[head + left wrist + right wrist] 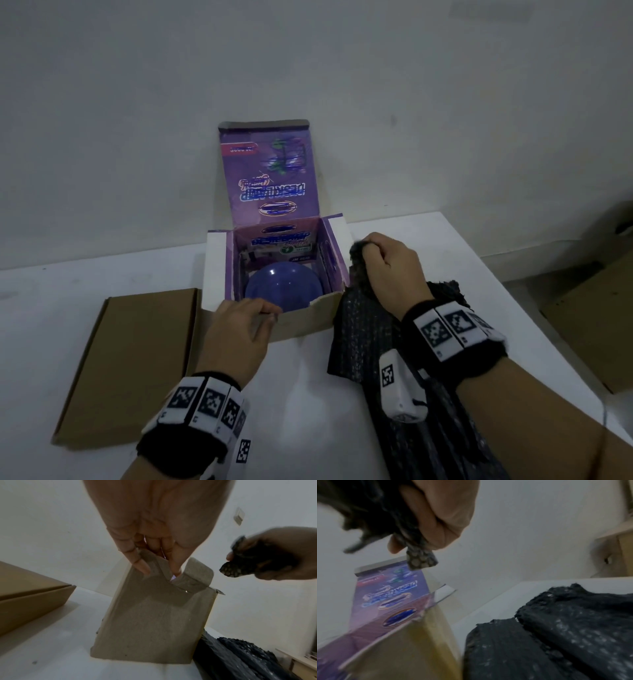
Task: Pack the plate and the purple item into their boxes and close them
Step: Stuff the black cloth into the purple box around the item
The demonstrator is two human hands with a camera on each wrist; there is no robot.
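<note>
The purple box [219, 270] stands open on the white table [102, 274], its printed lid [270, 178] raised against the wall. A round purple item [284, 291] lies inside. My left hand [270, 313] pinches the box's near flap [193, 574], thumb outside and fingers inside. Just right of the box, my right hand [368, 246] grips a bunched end of black bubble wrap [370, 329]; the rest of the wrap trails over the table under my forearm. The left wrist view shows the box's plain front wall [154, 622]. No plate is visible.
A flat brown cardboard box [130, 363] lies shut to the left of the purple box. Off the table's right edge, brown cartons [589, 325] stand on the floor. A white wall rises close behind the table.
</note>
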